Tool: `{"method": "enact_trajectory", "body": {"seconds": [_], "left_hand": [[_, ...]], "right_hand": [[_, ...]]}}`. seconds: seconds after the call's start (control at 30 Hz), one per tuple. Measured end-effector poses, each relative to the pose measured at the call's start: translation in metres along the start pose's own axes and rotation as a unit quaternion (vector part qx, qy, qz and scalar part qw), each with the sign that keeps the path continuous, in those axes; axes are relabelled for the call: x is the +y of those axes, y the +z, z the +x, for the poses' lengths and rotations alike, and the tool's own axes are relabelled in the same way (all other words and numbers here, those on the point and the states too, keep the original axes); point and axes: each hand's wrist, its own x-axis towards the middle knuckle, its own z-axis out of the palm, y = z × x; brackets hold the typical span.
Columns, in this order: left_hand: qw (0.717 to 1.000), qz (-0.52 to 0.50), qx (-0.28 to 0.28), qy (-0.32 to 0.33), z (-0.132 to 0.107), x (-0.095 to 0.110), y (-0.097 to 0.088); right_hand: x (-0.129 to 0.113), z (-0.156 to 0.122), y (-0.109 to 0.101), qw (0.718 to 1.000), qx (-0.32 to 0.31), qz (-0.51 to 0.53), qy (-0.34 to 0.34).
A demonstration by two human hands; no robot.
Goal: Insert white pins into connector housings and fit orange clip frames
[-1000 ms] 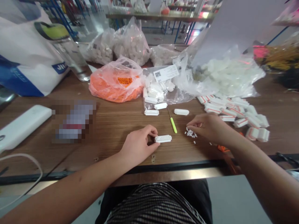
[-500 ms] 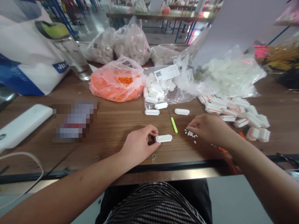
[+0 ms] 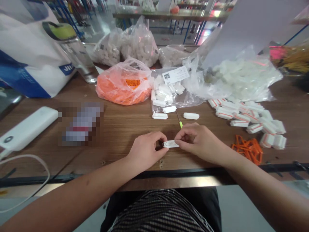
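Observation:
A small white plastic connector housing with rows of holes lies on the wooden table in front of me. My left hand grips its left end between thumb and forefinger. Over its right end, my right hand is closed in a pinch; whatever sits between those fingertips is hidden. Just beyond the right hand lies a thin tool with a yellow-green handle, partly covered by the fingers. Three similar white housings, among them one at the right, rest farther back.
Orange frame-like parts lie right of my right forearm, below a pile of white pieces with orange edges. Behind are a bag of orange parts and a bag of white parts. A bottle and white power bank are at left.
My right hand has moved left from the small white bits to the housing's right end. It now hides those bits, and the orange parts are uncovered. My left hand keeps its grip.

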Motion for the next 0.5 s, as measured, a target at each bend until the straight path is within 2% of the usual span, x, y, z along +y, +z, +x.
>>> {"method": "enact_trajectory", "body": {"seconds": [0.17,0.33,0.5], "left_hand": [[1.000,-0.001,-0.002,0.007,0.000,0.000,0.000],[1.000,0.005,-0.007,0.000,-0.001,0.000,0.000],[1.000,0.003,-0.008,-0.008,0.000,0.000,0.000]], "right_hand": [[-0.002,0.010,0.011,0.996,-0.024,-0.065,-0.054],[-0.002,0.012,0.010,0.987,-0.039,-0.130,-0.091],[-0.011,0.000,0.013,0.958,-0.004,-0.236,-0.166]]}}
